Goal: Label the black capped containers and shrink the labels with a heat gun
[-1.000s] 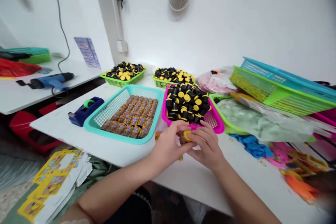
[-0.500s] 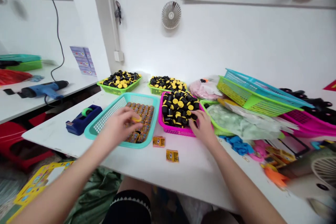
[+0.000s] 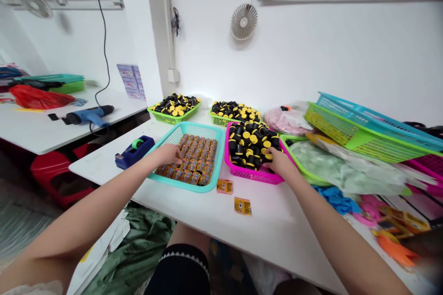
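My left hand (image 3: 169,153) reaches over the left side of the turquoise basket (image 3: 217,159). Its fingers are curled together, tips down against the rows of small labelled canisters (image 3: 194,165); what they pinch is mostly hidden. At the right side of the pink basket (image 3: 238,173), my right hand (image 3: 279,162) has its fingers closed on a small black canister with a yellow lid (image 3: 267,156), within a loose heap of such canisters (image 3: 247,147). Two flat orange printed labels or sachets, one nearer (image 3: 242,206) and one farther (image 3: 224,186), lie on the table before the baskets.
Two green baskets of black and yellow canisters, left (image 3: 169,117) and right (image 3: 218,120), stand behind. A blue tape dispenser (image 3: 134,153) sits left. Bagged parts (image 3: 321,166) and stacked baskets (image 3: 377,124) crowd the right. A blue heat gun (image 3: 92,115) lies on another table (image 3: 41,133).
My left hand has lowered a yellow-topped canister from above the turquoise basket down to its rows. My right hand has closed its fingers in the pink basket. The view has swung left.
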The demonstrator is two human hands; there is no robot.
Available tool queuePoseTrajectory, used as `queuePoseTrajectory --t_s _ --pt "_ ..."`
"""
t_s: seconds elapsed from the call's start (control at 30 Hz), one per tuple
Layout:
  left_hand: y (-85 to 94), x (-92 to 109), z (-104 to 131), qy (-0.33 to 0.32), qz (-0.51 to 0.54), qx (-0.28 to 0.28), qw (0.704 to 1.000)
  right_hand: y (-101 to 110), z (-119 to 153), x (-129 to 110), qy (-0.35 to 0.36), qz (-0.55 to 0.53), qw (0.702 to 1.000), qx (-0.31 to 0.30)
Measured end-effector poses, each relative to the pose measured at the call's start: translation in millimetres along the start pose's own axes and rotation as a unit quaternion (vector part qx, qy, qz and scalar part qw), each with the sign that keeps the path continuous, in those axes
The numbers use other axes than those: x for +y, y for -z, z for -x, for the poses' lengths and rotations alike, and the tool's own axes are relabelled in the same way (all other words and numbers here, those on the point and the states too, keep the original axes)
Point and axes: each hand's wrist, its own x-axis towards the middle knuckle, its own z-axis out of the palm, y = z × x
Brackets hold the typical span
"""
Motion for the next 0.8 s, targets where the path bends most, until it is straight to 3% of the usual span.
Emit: queuePoseTrajectory --t_s 0.1,0.17,0.23,0.27,0.3,0.37,0.43,0.53,0.67,0.8 --pt "1.8 1.8 4.7 0.009 -0.021 0.028 0.999 1.1 17.4 10.9 0.032 -0.08 0.976 0.201" --pt "0.2 18.7 18.2 -0.004 -0.035 0.11 0.993 -2.9 32.1 15.3 0.055 -0.129 0.934 0.327" --pt "-11.7 50.5 39.2 -0.099 -0.027 0.211 0.972 -8.5 46.2 17.3 0.066 -0.163 0.898 0.402" --pt "-23.1 70.4 51.3 -0.185 -0.014 0.243 0.952 -11.1 52.2 17.8 0.073 -0.174 0.887 0.421" --pt "-38.2 91.3 63.4 -0.268 0.003 0.23 0.935 -13.4 57.2 18.3 0.084 -0.18 0.881 0.429" --pt "-77.2 130.8 84.5 -0.396 -0.01 0.141 0.907 -16.4 64.0 19.6 0.115 -0.181 0.878 0.428" --pt "-120.2 159.5 97.9 -0.375 -0.059 0.137 0.915 -17.7 67.4 21.2 0.146 -0.179 0.878 0.42" --pt "-170.7 175.2 107.1 -0.319 -0.123 0.134 0.93 -18.0 69.1 21.6 0.164 -0.189 0.873 0.418" --pt "-196.6 163.8 127.4 -0.324 -0.193 0.179 0.908 -17.9 70.8 16.6 0.163 -0.208 0.872 0.412" --pt "-193.6 150.1 152.9 -0.387 -0.229 0.224 0.864 -17.7 72.1 12.2 0.159 -0.219 0.878 0.394"
